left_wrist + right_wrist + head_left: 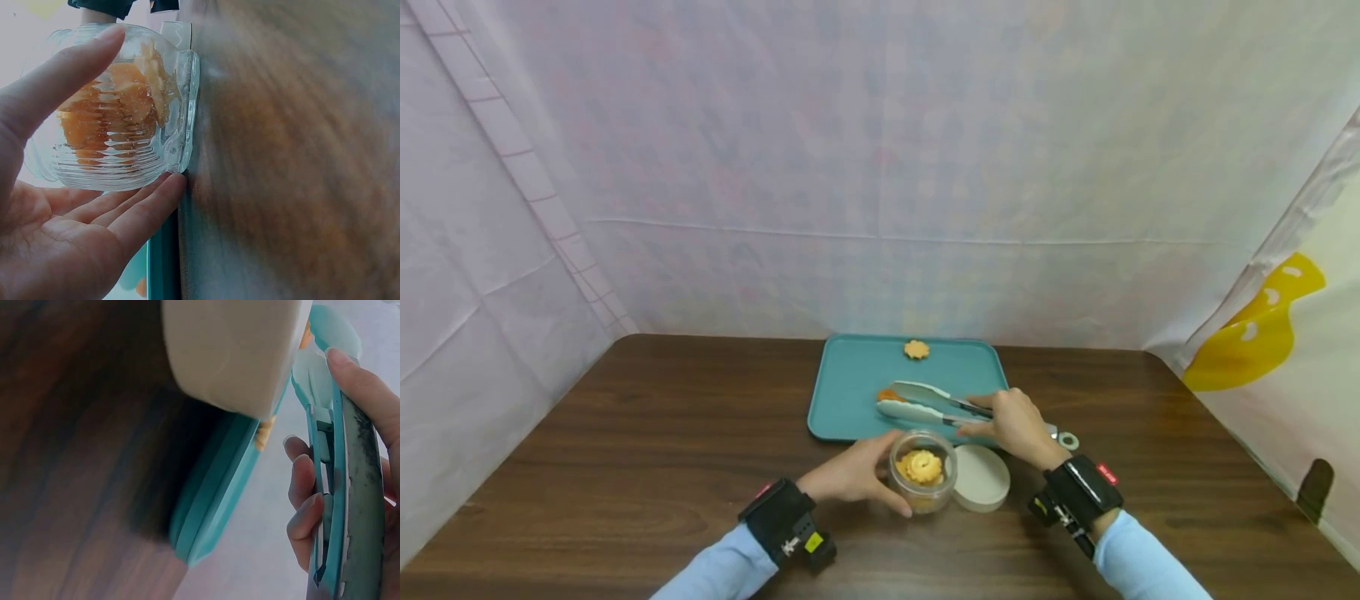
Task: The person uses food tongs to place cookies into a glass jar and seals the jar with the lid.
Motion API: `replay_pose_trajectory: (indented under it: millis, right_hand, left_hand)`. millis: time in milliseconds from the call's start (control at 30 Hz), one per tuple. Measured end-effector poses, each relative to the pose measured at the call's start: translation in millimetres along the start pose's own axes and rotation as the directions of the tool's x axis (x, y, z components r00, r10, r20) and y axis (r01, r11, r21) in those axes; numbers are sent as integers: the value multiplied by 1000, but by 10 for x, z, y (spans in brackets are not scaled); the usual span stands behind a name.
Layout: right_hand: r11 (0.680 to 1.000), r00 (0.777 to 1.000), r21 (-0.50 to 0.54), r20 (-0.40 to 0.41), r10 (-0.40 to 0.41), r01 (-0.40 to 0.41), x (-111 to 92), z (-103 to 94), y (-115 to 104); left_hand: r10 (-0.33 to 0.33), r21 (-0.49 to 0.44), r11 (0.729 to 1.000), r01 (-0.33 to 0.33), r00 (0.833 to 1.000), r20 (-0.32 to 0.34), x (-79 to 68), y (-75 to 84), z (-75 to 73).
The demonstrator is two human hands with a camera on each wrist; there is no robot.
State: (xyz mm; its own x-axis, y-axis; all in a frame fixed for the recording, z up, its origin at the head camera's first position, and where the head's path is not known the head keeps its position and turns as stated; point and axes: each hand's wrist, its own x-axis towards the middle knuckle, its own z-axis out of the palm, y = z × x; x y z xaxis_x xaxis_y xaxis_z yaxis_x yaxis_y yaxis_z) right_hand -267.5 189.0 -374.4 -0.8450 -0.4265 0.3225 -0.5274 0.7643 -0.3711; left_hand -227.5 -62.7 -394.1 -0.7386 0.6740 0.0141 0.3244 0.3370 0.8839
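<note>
My left hand (853,475) holds a clear glass jar (112,178) on the table, thumb on one side and fingers on the other. Ridged cookies (922,467) fill part of the jar, which has no lid on it. My right hand (1017,427) grips a pair of tongs (362,506) along the arms, their pale teal heads spread apart over the tray. An orange-brown cookie (891,395) shows between those heads. Another cookie, flower-shaped (916,349), lies near the tray's far edge. Beside the jar sits a round white lid (981,477).
The teal tray (844,375) stands at the table's back, just beyond the jar and lid. Brown wood table (662,450) extends to both sides. Pale cloth walls (880,183) enclose the back and sides, with a yellow cut-out shape (1255,342) on the right.
</note>
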Motion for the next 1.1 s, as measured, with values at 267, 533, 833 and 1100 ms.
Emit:
replay_pose_trajectory:
  millis: [267,533,833,1100]
  right_hand:
    - [998,999,28,-8,53,-53,-129,-86,67]
    - [998,997,-19,-46,54,-55,-253,-183,64]
    - [996,994,-22,-69,82,-84,-373,-305,82]
    - [996,993,-19,-87,85,-87,-489,-454,37]
  left_hand:
    - [20,-1,1000,-20,1000,-5,-2,-2,6]
    - [23,9,1000,-23,1000,-10,-6,-2,4]
    - [2,4,1000,-1,1000,-6,-3,11,4]
    - [8,4,1000,-8,1000,-9,-2,7,11]
